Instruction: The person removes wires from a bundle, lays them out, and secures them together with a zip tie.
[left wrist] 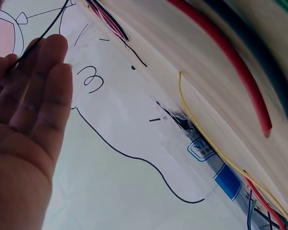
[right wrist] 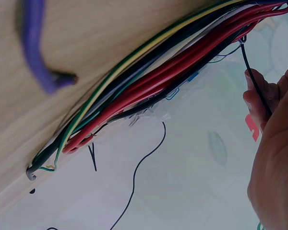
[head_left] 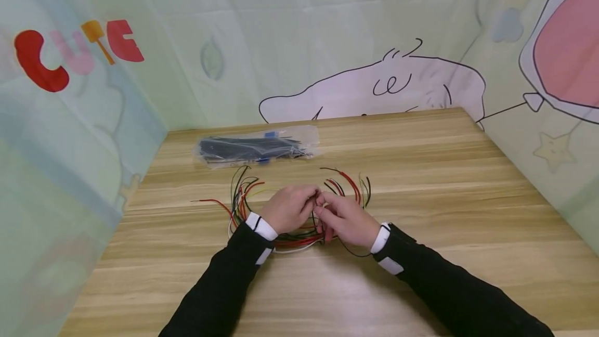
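Note:
A bundle of coloured wires, curved into a U, lies on the table under my hands. A thin black cable tie rises from the bundle, its lower end close around the wires in the right wrist view. My left hand pinches the tie between thumb and fingers above the bundle. Fingertips close to the left ones, my right hand also pinches the thin black strip. In the left wrist view the strip crosses the left fingers. The hands hide part of the bundle's middle.
A clear plastic bag of long black strips lies behind the bundle on the wooden table. Loose wire ends, such as a red one, spread out at both sides. Printed cloth walls stand around the table.

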Tool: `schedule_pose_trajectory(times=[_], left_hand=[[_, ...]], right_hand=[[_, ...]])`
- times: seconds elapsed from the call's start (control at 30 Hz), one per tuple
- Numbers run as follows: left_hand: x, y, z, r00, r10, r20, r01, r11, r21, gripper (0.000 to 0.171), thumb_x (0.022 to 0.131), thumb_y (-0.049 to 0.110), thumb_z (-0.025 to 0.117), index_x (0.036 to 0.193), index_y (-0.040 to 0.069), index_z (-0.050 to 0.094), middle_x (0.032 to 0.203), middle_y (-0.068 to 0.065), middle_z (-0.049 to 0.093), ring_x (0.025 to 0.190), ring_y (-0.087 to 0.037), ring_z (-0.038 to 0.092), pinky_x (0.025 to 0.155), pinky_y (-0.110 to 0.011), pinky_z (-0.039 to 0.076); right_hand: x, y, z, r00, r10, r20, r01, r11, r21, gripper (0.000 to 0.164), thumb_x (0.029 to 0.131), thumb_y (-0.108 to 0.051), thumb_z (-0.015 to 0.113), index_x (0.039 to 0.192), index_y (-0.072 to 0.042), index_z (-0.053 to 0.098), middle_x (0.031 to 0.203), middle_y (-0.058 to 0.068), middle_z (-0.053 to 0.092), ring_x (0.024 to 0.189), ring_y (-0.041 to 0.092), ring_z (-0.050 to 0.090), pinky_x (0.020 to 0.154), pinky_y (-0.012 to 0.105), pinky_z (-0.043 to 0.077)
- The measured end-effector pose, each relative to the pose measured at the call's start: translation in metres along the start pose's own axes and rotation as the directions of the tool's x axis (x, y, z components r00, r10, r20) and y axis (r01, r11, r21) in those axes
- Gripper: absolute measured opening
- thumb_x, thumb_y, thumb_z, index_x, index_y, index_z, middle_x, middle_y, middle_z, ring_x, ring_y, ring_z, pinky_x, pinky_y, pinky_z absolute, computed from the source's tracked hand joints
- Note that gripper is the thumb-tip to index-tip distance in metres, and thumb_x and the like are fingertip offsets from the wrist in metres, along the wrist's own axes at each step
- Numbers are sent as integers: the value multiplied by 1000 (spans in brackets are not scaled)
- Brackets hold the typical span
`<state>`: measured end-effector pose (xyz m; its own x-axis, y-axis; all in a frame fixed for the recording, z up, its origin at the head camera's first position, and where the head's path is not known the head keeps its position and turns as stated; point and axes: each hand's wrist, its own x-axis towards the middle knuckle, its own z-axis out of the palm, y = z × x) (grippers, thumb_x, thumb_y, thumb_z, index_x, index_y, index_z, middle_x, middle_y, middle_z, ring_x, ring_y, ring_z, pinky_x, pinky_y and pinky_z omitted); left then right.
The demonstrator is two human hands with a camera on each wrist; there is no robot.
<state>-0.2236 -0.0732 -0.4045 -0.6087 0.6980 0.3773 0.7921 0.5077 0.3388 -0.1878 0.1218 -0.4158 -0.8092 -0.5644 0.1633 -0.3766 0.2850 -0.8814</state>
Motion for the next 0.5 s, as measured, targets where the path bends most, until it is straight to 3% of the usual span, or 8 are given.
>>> schedule_pose_trajectory(times=[0.17, 0.33, 0.5], left_hand=[[0, 0, 0, 1000, -2, 17, 2, 1000, 28, 9, 102, 3, 60, 105, 8, 67, 88, -3, 70, 73, -15, 64, 70, -34, 54], [0, 0, -1, 999, 19, 47, -23, 995, 95, 8, 101, 3, 61, 103, 9, 66, 79, -1, 67, 65, -14, 58, 64, -32, 50], [0, 1, -1, 998, 23, 55, -29, 993, 111, 9, 100, 3, 62, 97, 10, 67, 74, 1, 63, 62, -12, 52, 61, -30, 47]], right_hand=[[0, 1, 0, 999, -16, -52, 16, 1000, -5, 22, 109, -10, 51, 92, -1, 60, 73, 15, 67, 54, 16, 64, 56, 35, 55], [1, 1, -1, 994, -26, -104, 25, 1000, -12, 23, 108, -10, 54, 88, -3, 62, 69, 8, 63, 54, 15, 62, 54, 34, 55], [1, 1, -1, 994, -10, -105, 10, 1000, -4, 23, 107, -10, 55, 87, -1, 62, 68, 6, 61, 55, 18, 62, 55, 33, 56]])
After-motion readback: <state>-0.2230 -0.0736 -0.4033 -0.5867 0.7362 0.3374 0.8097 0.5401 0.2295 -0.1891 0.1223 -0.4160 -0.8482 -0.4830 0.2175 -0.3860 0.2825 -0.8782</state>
